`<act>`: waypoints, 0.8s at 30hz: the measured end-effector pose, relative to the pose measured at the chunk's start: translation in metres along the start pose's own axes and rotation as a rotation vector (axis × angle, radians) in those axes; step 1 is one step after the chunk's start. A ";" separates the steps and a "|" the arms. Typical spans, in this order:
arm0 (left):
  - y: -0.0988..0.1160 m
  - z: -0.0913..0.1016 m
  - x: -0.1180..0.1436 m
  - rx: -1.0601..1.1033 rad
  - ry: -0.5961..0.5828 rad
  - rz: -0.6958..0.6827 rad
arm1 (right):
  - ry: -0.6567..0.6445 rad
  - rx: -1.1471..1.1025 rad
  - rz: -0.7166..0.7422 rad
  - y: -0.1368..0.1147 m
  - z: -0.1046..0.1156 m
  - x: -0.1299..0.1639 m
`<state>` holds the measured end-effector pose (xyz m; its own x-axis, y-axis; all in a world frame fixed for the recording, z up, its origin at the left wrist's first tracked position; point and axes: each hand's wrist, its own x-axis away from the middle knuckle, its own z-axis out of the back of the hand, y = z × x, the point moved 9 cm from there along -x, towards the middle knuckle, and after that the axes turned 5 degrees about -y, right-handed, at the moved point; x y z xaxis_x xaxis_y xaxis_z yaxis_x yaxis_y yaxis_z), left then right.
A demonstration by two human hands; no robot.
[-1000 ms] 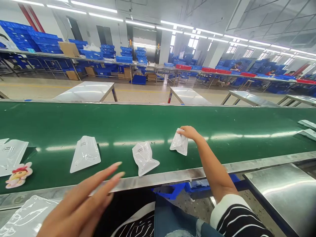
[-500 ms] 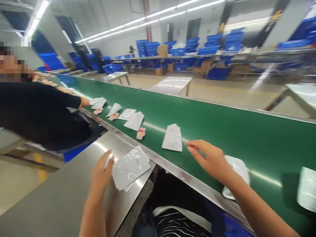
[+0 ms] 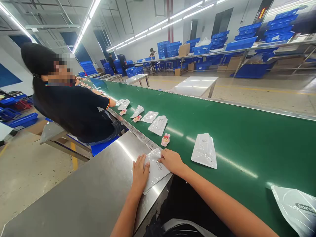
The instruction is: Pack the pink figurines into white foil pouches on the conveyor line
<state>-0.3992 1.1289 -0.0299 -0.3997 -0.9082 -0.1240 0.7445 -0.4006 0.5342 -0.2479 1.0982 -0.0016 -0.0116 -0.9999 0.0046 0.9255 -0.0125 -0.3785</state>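
A small stack of clear plastic pouches [image 3: 156, 170] lies on the steel table [image 3: 93, 194], right at the conveyor's near rail. My left hand [image 3: 140, 173] lies over the stack's left edge and holds it down. My right hand [image 3: 171, 161] grips the top pouch at its far edge. Just beyond my right hand a small pink doll figure [image 3: 165, 140] lies on the green belt [image 3: 247, 131]. A single pouch [image 3: 204, 151] lies flat on the belt to the right of it.
A co-worker in a black shirt [image 3: 74, 112] sits to my left at the same belt, with an arm reaching onto it. More pouches [image 3: 158, 125] and pink figures [image 3: 136, 118] lie along the belt between us. Another pouch [image 3: 296, 207] lies at the bottom right.
My view has swung left from the belt to the steel table. My right hand came off a pouch on the belt and moved to the stack, and my left hand has settled on it.
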 end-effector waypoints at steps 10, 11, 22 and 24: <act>0.045 0.036 -0.003 0.065 -0.029 -0.203 | 0.162 -0.039 0.185 -0.004 0.034 0.017; 0.055 0.038 -0.003 0.076 -0.112 -0.211 | 0.178 -0.014 0.268 -0.013 0.043 0.024; 0.116 -0.010 0.009 0.714 -0.606 -0.067 | 0.093 -0.431 0.095 0.049 0.110 0.026; 0.111 -0.028 0.010 0.879 -0.575 0.039 | 0.067 -0.433 -0.188 0.098 0.097 0.010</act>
<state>-0.3052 1.0721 0.0049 -0.7489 -0.6321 0.1989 0.2042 0.0654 0.9767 -0.1203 1.0872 0.0509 -0.2017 -0.9778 0.0558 0.6622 -0.1781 -0.7279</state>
